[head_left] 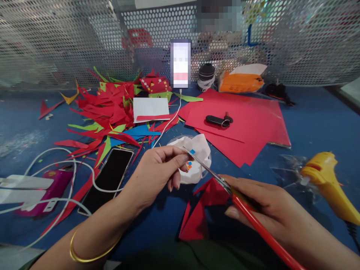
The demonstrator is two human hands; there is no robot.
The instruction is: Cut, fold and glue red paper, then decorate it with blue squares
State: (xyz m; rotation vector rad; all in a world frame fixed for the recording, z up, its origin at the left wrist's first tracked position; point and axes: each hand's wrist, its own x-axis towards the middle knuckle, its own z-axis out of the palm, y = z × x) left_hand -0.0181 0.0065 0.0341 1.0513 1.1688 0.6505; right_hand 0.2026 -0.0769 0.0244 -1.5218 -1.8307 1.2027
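My right hand [261, 202] grips red-handled scissors [210, 173], their slim metal blades pointing up and left. The tips reach the fingers of my left hand [160, 168], whose thumb and forefinger are pinched together. Whatever lies in that pinch is too small to make out. A tiny blue paper square [192, 152] shows beside the blade tips. Beneath them sits a round clear dish [206, 173] lined with white tissue [201, 144]. Small orange and blue bits [189, 165] lie on the tissue. A folded red paper piece [197, 221] rests below the scissors.
Red, green and blue paper scraps [109, 105] heap at the left back. A phone [108, 180], white cables [92, 174] and a magenta power bank [57, 191] lie left. Red sheets [233, 135] carry keys [219, 120]. A yellow glue gun [327, 183] lies right.
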